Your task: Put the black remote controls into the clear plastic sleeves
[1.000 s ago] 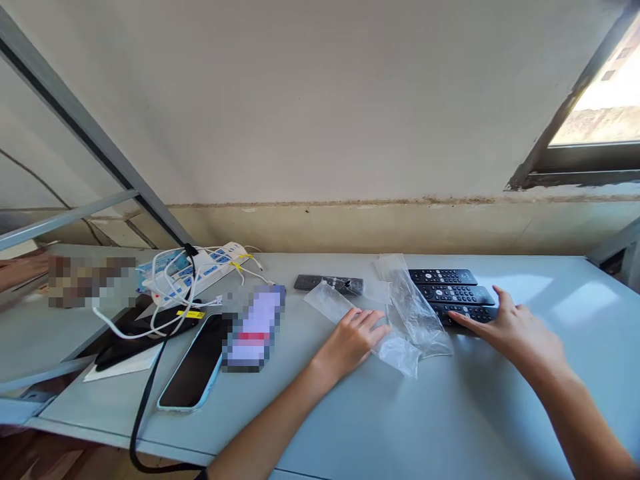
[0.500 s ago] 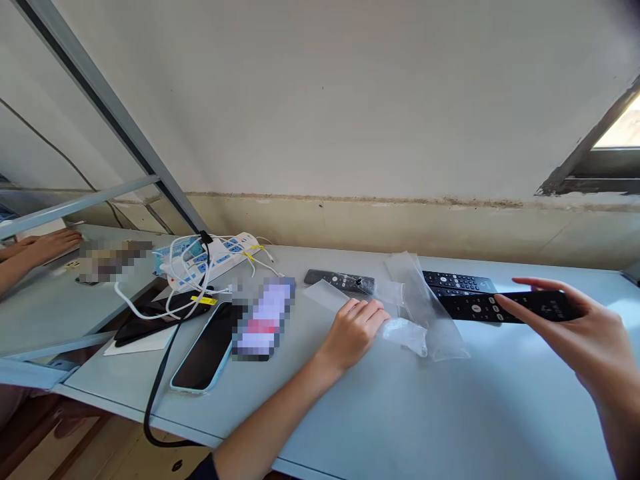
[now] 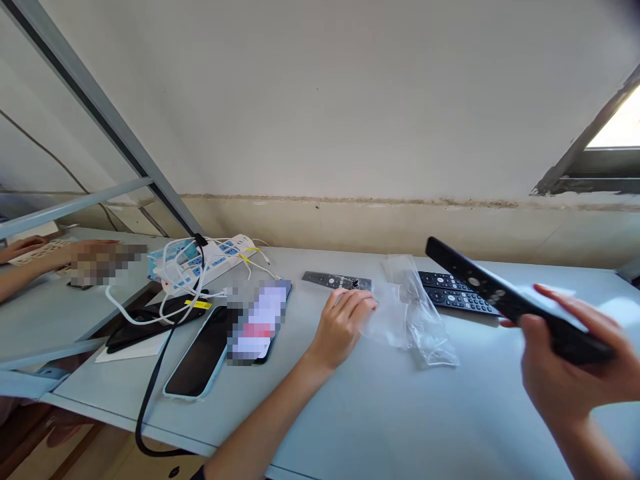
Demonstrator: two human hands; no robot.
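Observation:
My right hand (image 3: 575,360) grips a black remote control (image 3: 505,297), which is tilted up above the desk with its far end toward the wall. Two more black remotes (image 3: 460,293) lie side by side behind it. Closed fingers of my left hand (image 3: 345,320) hold a thin clear plastic bag (image 3: 390,320) at the middle of the desk. Another crumpled clear bag (image 3: 430,327) touches it on the right. Just behind my left hand, a remote in clear wrap (image 3: 337,280) lies flat.
Two phones, one dark (image 3: 200,360) and one lit (image 3: 260,320), lie on the left. Behind them are a white power strip (image 3: 220,260) with tangled cables and a black pouch (image 3: 150,323). At far left another person's hands rest by a pixelated object, beyond a metal post (image 3: 115,120).
My right hand has turned the remote so its far end points up and away, off the other remotes. My left hand has shifted slightly left with the bag. The other person's hand moved right.

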